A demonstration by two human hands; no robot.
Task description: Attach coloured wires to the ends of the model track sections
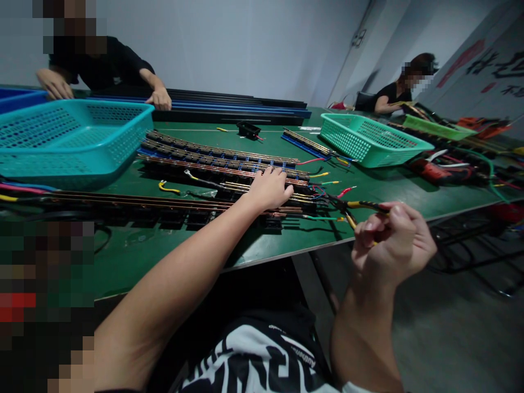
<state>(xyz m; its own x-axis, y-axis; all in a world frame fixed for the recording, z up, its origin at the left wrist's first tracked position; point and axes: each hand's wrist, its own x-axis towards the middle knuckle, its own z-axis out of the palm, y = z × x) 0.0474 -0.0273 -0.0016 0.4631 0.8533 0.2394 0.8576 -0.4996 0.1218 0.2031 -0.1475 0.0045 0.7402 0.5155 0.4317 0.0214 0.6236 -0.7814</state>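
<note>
While resting the left grip [270, 188], half open and palm down, across copper-barred strips [196, 153] on the green surface [266, 248], holds yellow-handled pliers [362, 204] near a red wire [347, 191], with the right grip [395, 240] curled tightly around them.

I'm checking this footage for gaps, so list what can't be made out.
All in the head view:
- Palm side of the left hand: hidden by the hand itself.
- Tip of the yellow-and-black tool in the right hand: too small and dark near the wires.
- Blue bin: cut off by the left edge.
- Lower-left corner: masked by pixel blocks.
</note>
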